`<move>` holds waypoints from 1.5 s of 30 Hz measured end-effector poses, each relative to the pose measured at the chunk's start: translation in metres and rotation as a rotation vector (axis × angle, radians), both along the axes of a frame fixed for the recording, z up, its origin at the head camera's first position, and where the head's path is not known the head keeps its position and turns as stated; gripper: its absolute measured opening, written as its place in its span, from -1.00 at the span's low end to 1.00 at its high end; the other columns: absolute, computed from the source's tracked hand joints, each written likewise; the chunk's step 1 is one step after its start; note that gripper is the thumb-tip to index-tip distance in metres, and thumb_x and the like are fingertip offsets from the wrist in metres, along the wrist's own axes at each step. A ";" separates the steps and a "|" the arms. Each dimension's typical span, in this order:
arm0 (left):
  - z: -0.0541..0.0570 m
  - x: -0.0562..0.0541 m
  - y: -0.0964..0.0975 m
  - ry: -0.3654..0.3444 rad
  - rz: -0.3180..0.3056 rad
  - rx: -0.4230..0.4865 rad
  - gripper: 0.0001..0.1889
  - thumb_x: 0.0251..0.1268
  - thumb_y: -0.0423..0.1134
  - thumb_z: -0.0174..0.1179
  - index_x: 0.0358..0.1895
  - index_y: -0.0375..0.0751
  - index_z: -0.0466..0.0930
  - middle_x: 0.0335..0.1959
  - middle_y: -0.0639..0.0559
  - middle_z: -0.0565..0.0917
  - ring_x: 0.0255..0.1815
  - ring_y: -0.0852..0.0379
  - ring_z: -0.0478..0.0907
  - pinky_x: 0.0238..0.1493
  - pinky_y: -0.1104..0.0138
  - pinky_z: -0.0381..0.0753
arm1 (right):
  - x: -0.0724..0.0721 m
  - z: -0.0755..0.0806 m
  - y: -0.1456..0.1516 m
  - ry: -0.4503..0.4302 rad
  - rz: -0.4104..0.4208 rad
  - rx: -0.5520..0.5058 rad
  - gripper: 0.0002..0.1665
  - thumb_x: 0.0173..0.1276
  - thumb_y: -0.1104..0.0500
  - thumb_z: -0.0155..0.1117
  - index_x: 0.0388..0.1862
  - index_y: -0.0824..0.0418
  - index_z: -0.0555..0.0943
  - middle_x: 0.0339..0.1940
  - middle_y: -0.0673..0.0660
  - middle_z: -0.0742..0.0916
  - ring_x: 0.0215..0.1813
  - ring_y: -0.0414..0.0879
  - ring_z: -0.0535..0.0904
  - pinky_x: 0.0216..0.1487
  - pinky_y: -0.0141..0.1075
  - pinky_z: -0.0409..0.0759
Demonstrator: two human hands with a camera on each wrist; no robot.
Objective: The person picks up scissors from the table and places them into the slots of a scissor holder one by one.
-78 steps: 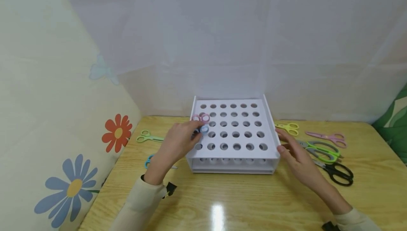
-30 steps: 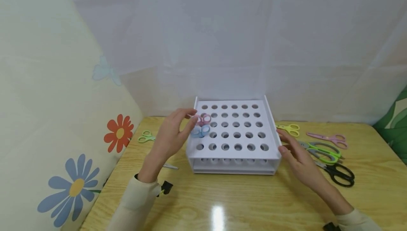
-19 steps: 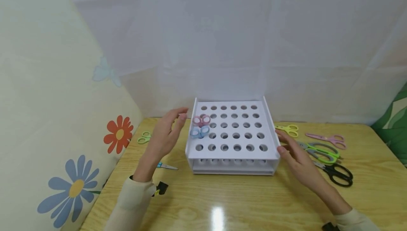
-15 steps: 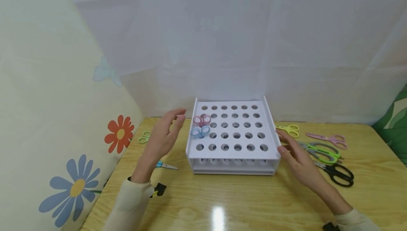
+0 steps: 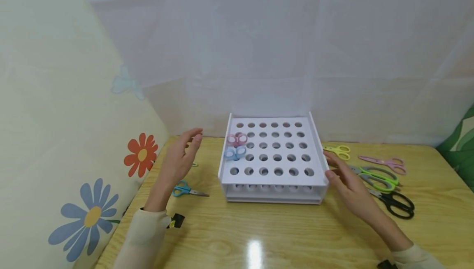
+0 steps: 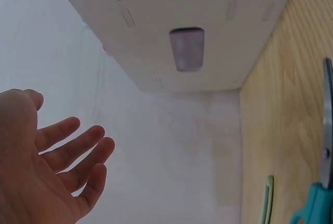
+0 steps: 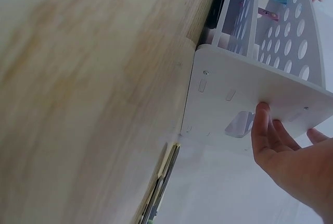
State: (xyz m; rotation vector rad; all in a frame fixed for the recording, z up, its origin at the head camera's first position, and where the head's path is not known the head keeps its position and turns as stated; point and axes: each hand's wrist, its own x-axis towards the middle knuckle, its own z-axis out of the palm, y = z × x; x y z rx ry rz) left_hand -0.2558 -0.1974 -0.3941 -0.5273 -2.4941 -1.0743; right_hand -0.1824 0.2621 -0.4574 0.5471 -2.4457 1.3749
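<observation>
1. My left hand (image 5: 175, 163) is open, fingers loosely bent, in the air left of the white rack (image 5: 272, 180).
2. Teal scissors (image 5: 187, 190) lie on the table (image 5: 207, 228) near it.
3. The rack stands mid-table; pink scissors (image 5: 237, 139) and light-blue scissors (image 5: 235, 153) sit in its leftmost holes, blades down, pink behind blue.
4. My right hand (image 5: 348, 188), fingers relaxed, touches the rack's right side panel (image 7: 226, 91).
5. Yellow scissors (image 5: 335, 150), green-and-grey scissors (image 5: 359, 171), mauve scissors (image 5: 385, 162) and black scissors (image 5: 386, 197) lie to its right.

Wood-grain tabletop (image 5: 314, 236) — pale creased backdrop (image 5: 244, 55)
</observation>
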 end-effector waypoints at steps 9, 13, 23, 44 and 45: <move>-0.013 -0.018 -0.021 0.025 0.067 -0.019 -0.49 0.65 0.10 -0.08 0.41 -0.11 0.46 0.25 -0.07 0.59 0.14 -0.07 0.52 0.09 -0.10 0.48 | -0.001 -0.001 0.001 0.008 0.003 -0.008 -0.35 0.64 0.27 0.04 0.63 -0.01 0.23 0.41 0.23 0.51 0.21 -0.13 0.53 0.08 -0.51 0.47; -0.021 -0.023 -0.033 0.023 0.098 -0.027 -0.48 0.64 0.10 -0.07 0.41 -0.13 0.46 0.25 -0.08 0.59 0.12 -0.08 0.53 0.06 -0.10 0.49 | 0.000 -0.001 0.001 -0.007 -0.008 0.001 -0.36 0.65 0.23 0.03 0.63 -0.04 0.23 0.42 0.20 0.51 0.21 -0.11 0.53 0.07 -0.50 0.48; -0.029 -0.034 -0.047 0.019 0.186 -0.124 -0.46 0.63 0.11 -0.06 0.38 -0.20 0.47 0.21 -0.17 0.60 0.10 -0.17 0.56 -0.05 -0.11 0.58 | 0.002 -0.001 0.003 -0.025 -0.034 0.028 -0.36 0.66 0.19 0.02 0.64 -0.09 0.21 0.41 0.17 0.51 0.23 -0.02 0.52 0.06 -0.48 0.49; -0.060 -0.040 -0.100 -0.364 0.401 -0.384 -0.31 0.58 0.05 -0.01 0.45 -0.50 0.24 0.36 -0.51 0.33 0.31 -0.48 0.31 0.21 -0.33 0.33 | 0.000 -0.003 0.002 -0.020 -0.005 0.010 -0.35 0.65 0.22 0.02 0.64 -0.05 0.22 0.41 0.18 0.51 0.23 -0.05 0.53 0.07 -0.48 0.51; -0.060 -0.040 -0.100 -0.387 0.404 -0.390 -0.30 0.58 0.05 0.00 0.45 -0.52 0.22 0.36 -0.52 0.31 0.31 -0.50 0.29 0.21 -0.35 0.31 | 0.000 -0.003 0.002 -0.018 -0.006 0.010 -0.35 0.65 0.22 0.02 0.64 -0.05 0.21 0.40 0.19 0.52 0.22 -0.07 0.53 0.07 -0.48 0.50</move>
